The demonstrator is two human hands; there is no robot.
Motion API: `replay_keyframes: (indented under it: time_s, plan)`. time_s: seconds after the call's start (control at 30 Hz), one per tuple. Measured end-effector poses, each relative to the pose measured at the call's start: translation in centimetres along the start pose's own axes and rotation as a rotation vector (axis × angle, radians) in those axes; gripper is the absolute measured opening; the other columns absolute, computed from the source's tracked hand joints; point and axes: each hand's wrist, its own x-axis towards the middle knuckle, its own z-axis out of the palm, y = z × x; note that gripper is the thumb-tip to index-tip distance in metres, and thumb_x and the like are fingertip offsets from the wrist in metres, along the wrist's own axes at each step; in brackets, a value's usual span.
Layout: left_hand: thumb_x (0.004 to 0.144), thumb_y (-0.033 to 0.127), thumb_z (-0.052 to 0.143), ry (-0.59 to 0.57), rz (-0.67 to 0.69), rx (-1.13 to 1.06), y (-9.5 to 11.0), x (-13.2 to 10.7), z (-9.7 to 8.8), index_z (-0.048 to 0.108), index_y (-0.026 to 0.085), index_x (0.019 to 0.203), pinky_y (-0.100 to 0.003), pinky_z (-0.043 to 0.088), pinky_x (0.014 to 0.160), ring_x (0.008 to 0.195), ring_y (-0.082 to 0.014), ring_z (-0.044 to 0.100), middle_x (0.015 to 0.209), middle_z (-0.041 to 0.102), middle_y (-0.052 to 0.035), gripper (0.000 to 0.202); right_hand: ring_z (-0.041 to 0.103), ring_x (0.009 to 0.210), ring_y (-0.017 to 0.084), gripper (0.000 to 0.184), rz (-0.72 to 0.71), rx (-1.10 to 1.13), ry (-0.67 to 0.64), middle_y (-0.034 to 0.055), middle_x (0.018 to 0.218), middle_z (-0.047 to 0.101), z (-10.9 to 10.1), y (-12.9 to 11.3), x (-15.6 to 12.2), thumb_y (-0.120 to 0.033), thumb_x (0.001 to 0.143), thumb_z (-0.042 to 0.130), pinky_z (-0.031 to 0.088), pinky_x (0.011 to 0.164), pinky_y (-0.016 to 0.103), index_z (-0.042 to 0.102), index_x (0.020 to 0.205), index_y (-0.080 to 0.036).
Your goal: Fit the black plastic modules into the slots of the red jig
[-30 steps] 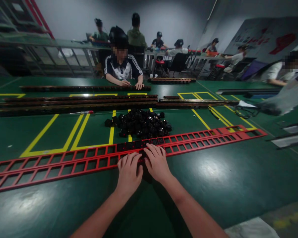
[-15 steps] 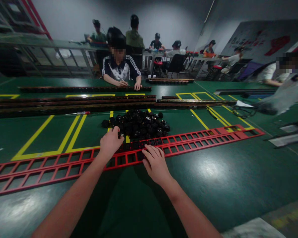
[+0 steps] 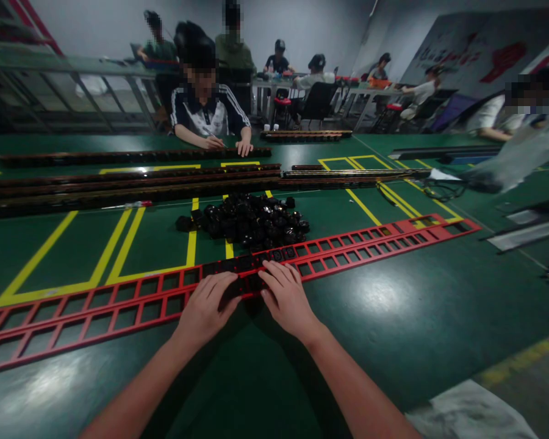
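Note:
A long red frame (image 3: 348, 256) with rows of square slots lies across the green table (image 3: 393, 341). Behind its middle sits a pile of small black parts (image 3: 251, 219). Some slots near the middle hold black parts (image 3: 281, 255). My left hand (image 3: 208, 305) rests on the frame's near edge, its fingers curled together over a black part (image 3: 243, 284) in a slot. My right hand (image 3: 286, 296) lies just to its right, fingers spread flat on the frame, touching the same stretch of slots.
Long dark strips (image 3: 132, 183) lie side by side behind the pile, between yellow floor-tape lines (image 3: 123, 244). A person in a striped jacket (image 3: 205, 113) works on another strip across the table. More people sit at far tables. A clear bag (image 3: 516, 158) lies at the right.
My left hand has come back from the pile of black parts to the frame, beside the right hand. The right hand has stayed on the frame. The view has tilted slightly down.

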Motion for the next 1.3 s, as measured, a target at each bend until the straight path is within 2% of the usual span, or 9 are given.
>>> replay_keyframes:
  time_s: [0.37,0.57,0.73,0.83,1.0,1.23,1.3]
  plan:
    - [0.097,0.028,0.057,-0.063,-0.016,0.136,0.18,0.29,0.51,0.059,0.019,0.126,-0.042,0.055,0.089,0.107,-0.0269,0.067,0.127,0.069,-0.0108,0.031,0.045,0.142,0.024,0.039,0.010,0.033,-0.012,0.0082,0.152,0.053,-0.15,0.01,0.02,-0.019,0.096,0.054,0.031,0.122,0.052,0.059,0.135,-0.021]
    - [0.099,0.030,0.054,-0.005,-0.014,0.068,0.12,0.20,0.60,0.060,0.020,0.120,-0.038,0.057,0.091,0.108,-0.0236,0.069,0.126,0.070,-0.0095,0.024,0.047,0.141,0.025,0.038,0.013,0.030,-0.004,0.0088,0.151,0.054,-0.14,0.01,0.00,-0.018,0.096,0.053,0.032,0.120,0.052,0.059,0.134,-0.020]
    - [0.099,0.035,0.055,0.002,-0.119,0.024,0.33,0.06,0.59,0.059,0.022,0.100,-0.029,0.059,0.069,0.098,-0.0194,0.074,0.122,0.071,-0.0066,0.014,0.047,0.141,0.025,0.037,0.008,0.040,-0.002,0.0095,0.150,0.054,-0.17,0.13,0.05,-0.019,0.096,0.053,0.032,0.120,0.053,0.060,0.133,-0.020]
    - [0.099,0.037,0.055,0.000,-0.126,0.024,0.45,0.08,0.63,0.059,0.022,0.095,-0.028,0.059,0.065,0.093,-0.0188,0.075,0.120,0.072,-0.0064,0.016,0.046,0.141,0.024,0.038,0.011,0.051,0.004,0.0095,0.150,0.054,-0.12,0.17,0.03,-0.019,0.096,0.053,0.032,0.121,0.053,0.060,0.133,-0.021]
    - [0.099,0.035,0.054,0.014,-0.088,0.015,0.38,0.18,0.58,0.062,0.021,0.091,-0.029,0.060,0.071,0.097,-0.0198,0.074,0.120,0.072,-0.0089,0.018,0.046,0.141,0.023,0.037,0.010,0.055,0.008,0.0090,0.150,0.054,-0.05,0.14,0.00,-0.019,0.096,0.053,0.031,0.121,0.051,0.060,0.133,-0.020]
    - [0.095,0.029,0.061,-0.018,-0.073,0.033,0.50,0.47,0.34,0.063,0.021,0.086,-0.041,0.058,0.088,0.103,-0.0245,0.069,0.116,0.074,-0.0084,0.012,0.046,0.142,0.023,0.038,0.020,0.073,0.002,0.0082,0.150,0.054,-0.23,0.04,0.03,-0.019,0.096,0.053,0.032,0.121,0.053,0.060,0.133,-0.022]
    - [0.094,0.028,0.061,-0.024,-0.078,0.044,0.54,0.48,0.29,0.066,0.020,0.092,-0.042,0.057,0.091,0.105,-0.0253,0.068,0.116,0.074,-0.0082,0.010,0.046,0.142,0.023,0.038,0.017,0.077,0.003,0.0082,0.150,0.055,-0.24,0.05,0.02,-0.019,0.096,0.053,0.032,0.121,0.053,0.060,0.133,-0.023]
